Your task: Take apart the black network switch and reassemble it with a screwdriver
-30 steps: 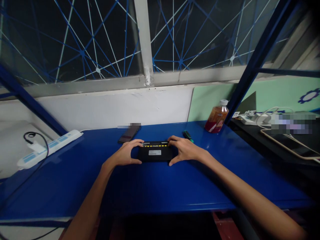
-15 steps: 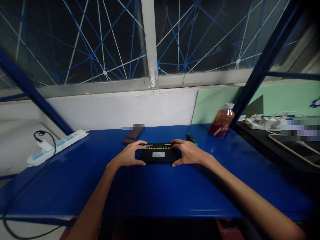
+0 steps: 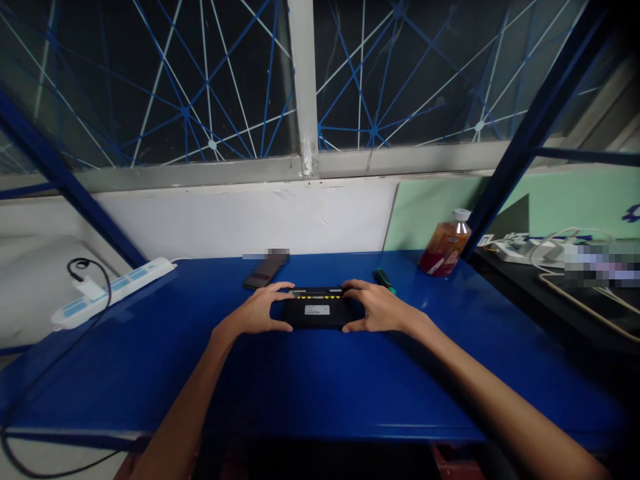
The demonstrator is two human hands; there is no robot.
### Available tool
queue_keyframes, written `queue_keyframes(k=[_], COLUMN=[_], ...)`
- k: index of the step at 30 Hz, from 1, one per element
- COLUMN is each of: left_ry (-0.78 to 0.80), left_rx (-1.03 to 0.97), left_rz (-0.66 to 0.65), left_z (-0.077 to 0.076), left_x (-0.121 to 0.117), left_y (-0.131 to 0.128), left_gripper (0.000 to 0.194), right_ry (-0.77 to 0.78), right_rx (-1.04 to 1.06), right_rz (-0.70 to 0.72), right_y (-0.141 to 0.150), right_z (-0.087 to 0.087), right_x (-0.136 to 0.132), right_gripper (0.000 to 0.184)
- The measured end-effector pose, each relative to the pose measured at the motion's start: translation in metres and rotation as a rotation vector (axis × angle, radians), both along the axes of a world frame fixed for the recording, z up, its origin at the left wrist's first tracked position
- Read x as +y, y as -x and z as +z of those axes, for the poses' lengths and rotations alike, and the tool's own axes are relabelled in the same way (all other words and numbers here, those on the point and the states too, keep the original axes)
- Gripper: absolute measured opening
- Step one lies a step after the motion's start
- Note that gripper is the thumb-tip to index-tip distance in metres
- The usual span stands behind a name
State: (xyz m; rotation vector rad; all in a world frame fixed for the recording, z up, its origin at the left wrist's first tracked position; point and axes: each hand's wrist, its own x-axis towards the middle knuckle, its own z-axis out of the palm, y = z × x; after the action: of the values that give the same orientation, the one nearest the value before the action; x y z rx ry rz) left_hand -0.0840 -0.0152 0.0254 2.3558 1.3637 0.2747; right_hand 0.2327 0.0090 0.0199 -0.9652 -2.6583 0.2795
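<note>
A flat black rectangular case [image 3: 317, 320] with a white label and a row of yellow marks along its far side lies on the blue table [image 3: 325, 380]. My left hand [image 3: 260, 308] grips its left end, fingers at the far edge and thumb at the near edge. At the opposite end, my right hand [image 3: 373, 305] holds it the same way. Just behind my right hand lies a green and black screwdriver-like tool [image 3: 384, 280], partly hidden by that hand. A dark phone [image 3: 266, 269] rests beyond my left hand.
A white power strip [image 3: 117, 290] with a black cable plugged in lies at the left. At the back right stands a bottle [image 3: 445, 245] of reddish-orange drink. Blue frame posts [image 3: 515, 147] rise on both sides. Cables [image 3: 550, 257] lie on a dark surface farther right.
Both hands keep their grip on the black case, which stays almost in place. The view has shifted very slightly.
</note>
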Motion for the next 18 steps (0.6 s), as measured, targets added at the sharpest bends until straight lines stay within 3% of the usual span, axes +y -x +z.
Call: queue_keyframes(k=[7, 18], left_ry=[-0.029, -0.032], left_rx=[-0.008, 0.003], left_rz=[0.003, 0.011], left_z=[-0.0065, -0.0032], left_x=[0.0015, -0.0001], left_y=[0.0016, -0.0018], left_gripper=[0.063, 0.061], right_ry=[0.016, 0.007], right_rx=[0.024, 0.01], right_rz=[-0.008, -0.003], right_y=[-0.0016, -0.0013], right_z=[-0.0019, 0.0015], right_x=[0.0001, 0.0003], right_gripper=[0.067, 0.064])
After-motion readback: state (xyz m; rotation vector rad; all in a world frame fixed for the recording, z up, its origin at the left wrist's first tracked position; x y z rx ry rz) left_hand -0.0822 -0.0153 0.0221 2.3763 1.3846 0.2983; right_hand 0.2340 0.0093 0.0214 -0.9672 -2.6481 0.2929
